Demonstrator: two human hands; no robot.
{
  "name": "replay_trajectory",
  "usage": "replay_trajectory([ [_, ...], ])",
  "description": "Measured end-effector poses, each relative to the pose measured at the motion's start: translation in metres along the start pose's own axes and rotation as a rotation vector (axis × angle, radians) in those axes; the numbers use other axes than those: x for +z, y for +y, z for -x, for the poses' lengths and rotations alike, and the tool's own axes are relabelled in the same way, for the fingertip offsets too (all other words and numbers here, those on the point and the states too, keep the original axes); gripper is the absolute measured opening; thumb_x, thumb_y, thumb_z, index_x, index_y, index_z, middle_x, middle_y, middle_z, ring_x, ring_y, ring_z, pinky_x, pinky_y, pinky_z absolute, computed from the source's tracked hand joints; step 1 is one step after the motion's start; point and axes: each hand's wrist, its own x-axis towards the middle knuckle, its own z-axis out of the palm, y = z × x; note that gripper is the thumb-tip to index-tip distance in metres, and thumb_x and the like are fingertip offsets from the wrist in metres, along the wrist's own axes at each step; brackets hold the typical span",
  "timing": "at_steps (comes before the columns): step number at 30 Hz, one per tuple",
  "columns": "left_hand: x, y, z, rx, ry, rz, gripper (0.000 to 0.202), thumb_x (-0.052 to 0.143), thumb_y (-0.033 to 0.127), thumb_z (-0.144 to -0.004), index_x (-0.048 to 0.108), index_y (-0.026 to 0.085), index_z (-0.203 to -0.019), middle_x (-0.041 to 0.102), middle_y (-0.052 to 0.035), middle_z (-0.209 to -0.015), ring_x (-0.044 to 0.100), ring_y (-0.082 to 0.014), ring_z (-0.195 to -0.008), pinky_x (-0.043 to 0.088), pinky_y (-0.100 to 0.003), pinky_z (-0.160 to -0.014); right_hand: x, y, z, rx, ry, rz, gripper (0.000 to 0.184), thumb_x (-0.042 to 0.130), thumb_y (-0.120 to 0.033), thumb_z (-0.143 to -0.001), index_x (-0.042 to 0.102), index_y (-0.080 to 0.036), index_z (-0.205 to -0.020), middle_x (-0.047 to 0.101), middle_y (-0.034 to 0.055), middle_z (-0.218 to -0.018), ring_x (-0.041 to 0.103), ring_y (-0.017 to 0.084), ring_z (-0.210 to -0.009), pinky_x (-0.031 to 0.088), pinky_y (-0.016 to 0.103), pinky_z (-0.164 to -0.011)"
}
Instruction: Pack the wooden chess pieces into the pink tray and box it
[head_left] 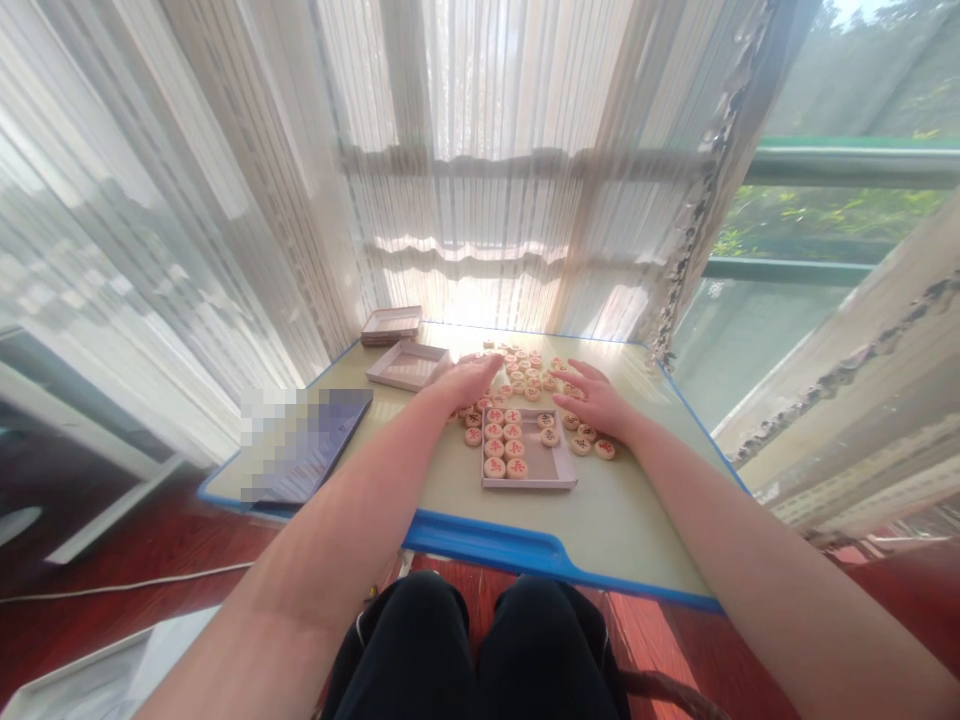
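Several round wooden chess pieces (525, 375) with red and dark characters lie scattered on a beige table (615, 520) with a blue rim. A shallow white box (559, 470) in front of them holds several pieces in rows on its left side. My left hand (469, 382) lies flat over the pieces left of the box, fingers stretched out. My right hand (596, 398) rests open over the pieces right of the box, fingers spread.
An empty box tray (409, 365) and a flat lid (390, 325) sit at the table's far left. A dark, partly blurred flat object (319, 445) lies at the left edge. Sheer curtains (480, 200) hang close behind; a window is at right. My knees are under the front edge.
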Motion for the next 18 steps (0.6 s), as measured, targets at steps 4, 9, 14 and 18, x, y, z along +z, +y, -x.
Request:
replay_trajectory([
  [4,-0.0025,0.0069,0.0024,-0.006,-0.006,0.041,0.064,0.004,0.051,-0.092,0.051,0.026,-0.127,0.048,-0.0057,-0.138,0.033,-0.0296,-0.133,0.025,-0.053,-0.104,-0.0026,-0.0018,0.0011,0.009,-0.017,-0.002,0.055,0.051,-0.051,-0.082,0.051,-0.029,-0.133,0.031,0.0067,-0.149,0.022,0.027,-0.138,0.018,0.044,-0.114],
  [9,-0.0004,0.0094,0.0062,0.032,0.186,-0.109,0.044,0.029,0.042,-0.09,0.059,0.026,-0.117,0.06,-0.0096,-0.121,0.046,-0.032,-0.114,0.032,-0.052,-0.095,-0.0042,-0.0022,0.0017,0.034,-0.015,-0.008,0.057,0.05,-0.051,-0.082,0.048,-0.027,-0.134,0.032,0.0082,-0.149,0.023,0.027,-0.138,0.019,0.044,-0.113],
  [14,0.0002,0.007,0.0029,0.012,0.204,-0.123,0.035,0.039,0.035,-0.085,0.071,0.022,-0.083,0.064,-0.0087,-0.11,0.052,-0.0311,-0.105,0.034,-0.05,-0.091,-0.004,-0.0018,0.0013,0.037,-0.007,-0.014,0.061,0.05,-0.052,-0.082,0.046,-0.024,-0.136,0.032,0.0111,-0.148,0.023,0.027,-0.138,0.02,0.043,-0.113],
  [18,-0.0001,0.0056,0.0015,-0.049,0.214,-0.075,0.028,0.044,0.031,-0.082,0.071,0.023,-0.083,0.07,-0.0074,-0.095,0.059,-0.0278,-0.096,0.031,-0.049,-0.094,-0.0035,-0.0014,0.0016,0.041,-0.002,-0.018,0.062,0.05,-0.051,-0.082,0.045,-0.023,-0.137,0.033,0.0118,-0.148,0.023,0.027,-0.138,0.02,0.044,-0.113],
])
